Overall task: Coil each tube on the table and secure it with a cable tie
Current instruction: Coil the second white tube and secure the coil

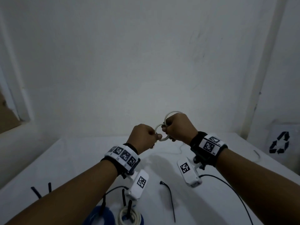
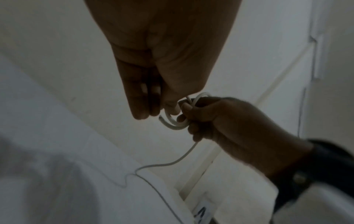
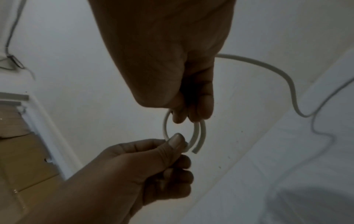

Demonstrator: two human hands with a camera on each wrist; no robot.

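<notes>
Both hands are raised above the white table [image 1: 65, 159] with a thin white tube [image 1: 164, 139] between them, bent into small loops. My left hand [image 1: 152, 135] pinches the lower side of a loop [image 3: 165, 125] between thumb and forefinger. My right hand [image 1: 167, 129] grips the loop's upper side with curled fingers, and a second loop [image 1: 170, 113] arcs over its knuckles. A cut tube end [image 3: 199, 145] sticks out beside the left thumb. The remaining tube [image 2: 168, 164] trails down onto the table. A loose black cable tie [image 1: 170, 198] lies near the front.
At the near edge a coiled white tube [image 1: 129, 215] with a black tie in it sits beside a blue object [image 1: 100, 215]. Two more black ties [image 1: 37, 191] lie front left. Another tube piece [image 1: 258, 155] lies far right, near a recycling-marked bag [image 1: 280, 142].
</notes>
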